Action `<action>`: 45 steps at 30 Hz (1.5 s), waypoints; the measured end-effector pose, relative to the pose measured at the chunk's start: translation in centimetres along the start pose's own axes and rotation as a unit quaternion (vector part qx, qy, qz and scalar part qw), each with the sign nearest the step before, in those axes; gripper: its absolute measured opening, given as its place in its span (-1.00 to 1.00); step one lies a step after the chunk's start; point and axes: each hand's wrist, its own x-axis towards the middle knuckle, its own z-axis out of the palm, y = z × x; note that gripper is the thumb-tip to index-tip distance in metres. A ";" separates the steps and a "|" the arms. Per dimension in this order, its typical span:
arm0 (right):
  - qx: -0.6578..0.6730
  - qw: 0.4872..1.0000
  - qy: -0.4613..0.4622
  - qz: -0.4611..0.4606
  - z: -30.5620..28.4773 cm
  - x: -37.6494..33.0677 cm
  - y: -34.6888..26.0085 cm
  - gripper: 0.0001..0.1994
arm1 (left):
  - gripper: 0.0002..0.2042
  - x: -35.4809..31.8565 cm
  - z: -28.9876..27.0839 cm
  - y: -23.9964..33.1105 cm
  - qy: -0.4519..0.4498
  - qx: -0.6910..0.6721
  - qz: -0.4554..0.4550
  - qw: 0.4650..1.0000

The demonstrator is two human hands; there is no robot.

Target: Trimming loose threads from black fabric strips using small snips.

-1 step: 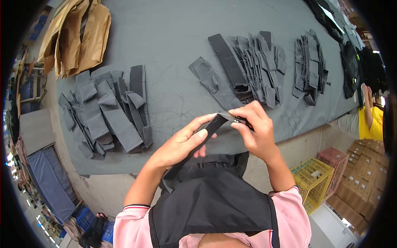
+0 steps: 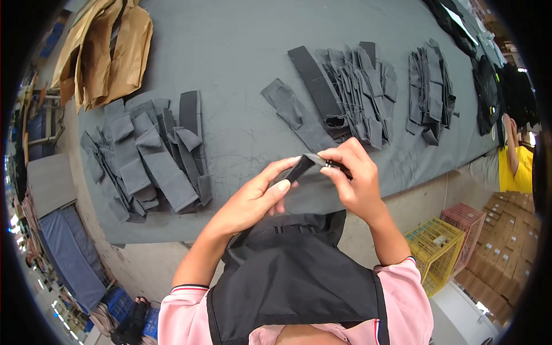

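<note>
- The black strip no longer trails below the left hand, whose fingers grip it.
- Its long axis slants up-right toward snips the right hand pinches.

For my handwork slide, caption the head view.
Left hand grips a dark strip, right hand a small tool at its end, beside a grey table bearing strip piles.
</note>
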 end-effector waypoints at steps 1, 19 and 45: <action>0.049 0.998 0.000 0.025 0.0 0.1 0.3 -0.82 | -0.53 0.0 0.1 -0.2 0.000 0.001 0.000 1.000; 0.434 0.835 -0.198 0.275 -0.1 0.3 1.3 -0.76 | -0.65 -0.4 -0.1 -0.3 0.059 0.284 0.113 0.950; -0.052 0.989 0.137 0.035 2.5 -3.4 -0.9 -0.71 | -0.57 -0.1 2.4 0.3 0.310 0.567 0.288 0.707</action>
